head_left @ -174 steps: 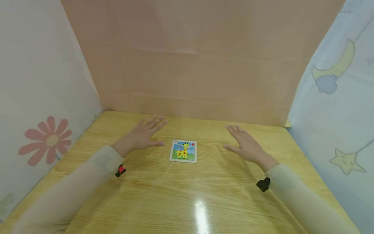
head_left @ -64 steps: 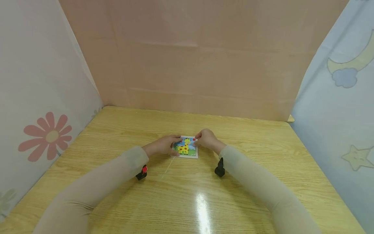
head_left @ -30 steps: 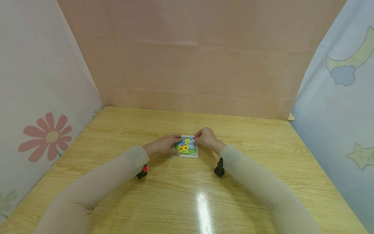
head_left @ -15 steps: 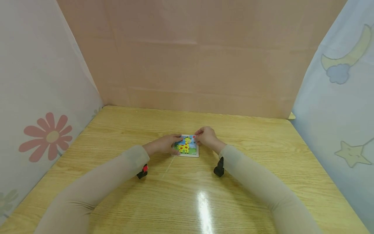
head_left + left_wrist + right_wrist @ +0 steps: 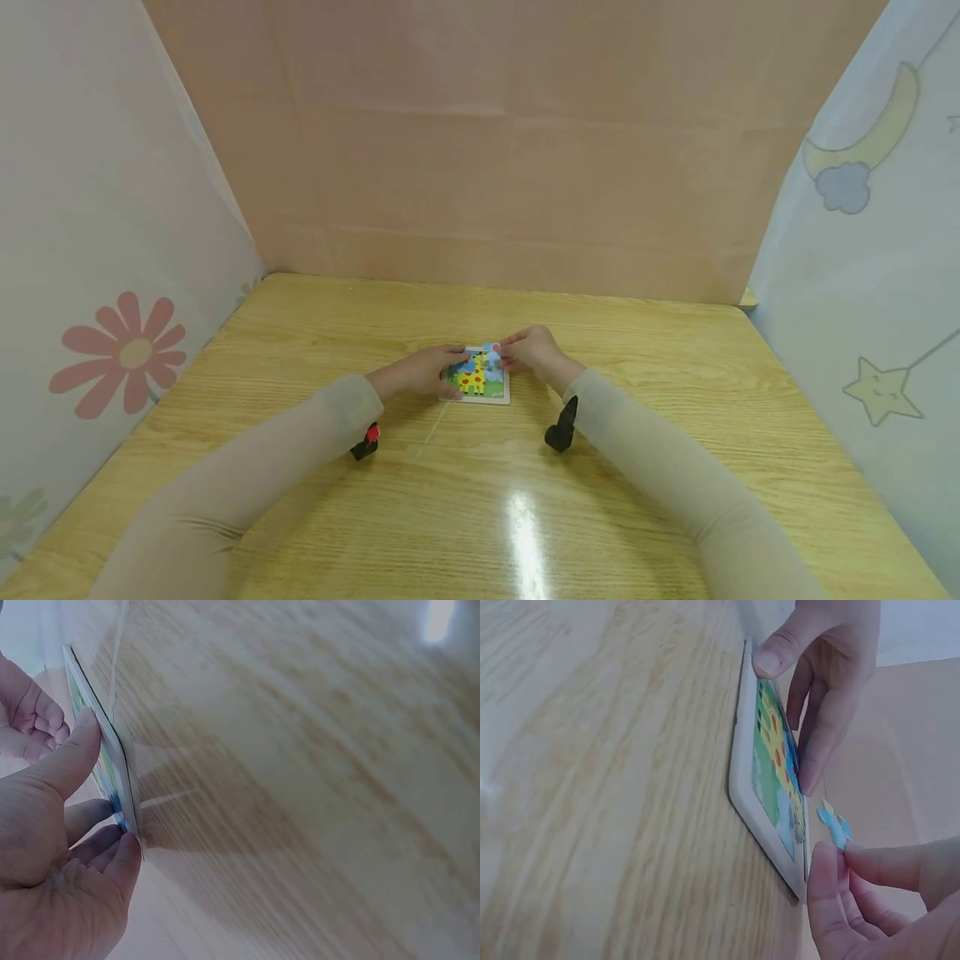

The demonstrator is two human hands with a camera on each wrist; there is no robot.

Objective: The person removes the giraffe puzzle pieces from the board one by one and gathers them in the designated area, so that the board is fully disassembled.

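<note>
A small jigsaw puzzle (image 5: 491,388) with a yellow giraffe picture and a white frame lies flat on the wooden table. My left hand (image 5: 422,372) grips its left side, thumb on the near part of the frame and fingers at the far part, as the left wrist view also shows. Between thumb and fingertips, my right hand (image 5: 536,352) pinches a light blue puzzle piece (image 5: 834,825) with a red dot. That piece is raised and tilted above the puzzle's far right corner, clear of the frame in the right wrist view. The fingers partly cover it.
The wooden table (image 5: 420,517) reaches a brown covered wall (image 5: 480,167) behind. A white curtain (image 5: 112,208) with a flower stands left, and a pale curtain (image 5: 862,292) with moon and star stands right. Black cameras (image 5: 560,429) sit on the wrists.
Both hands have come in from beside the puzzle to hold it. In the last half second, the right hand has lifted the red-dot piece out of the far right corner.
</note>
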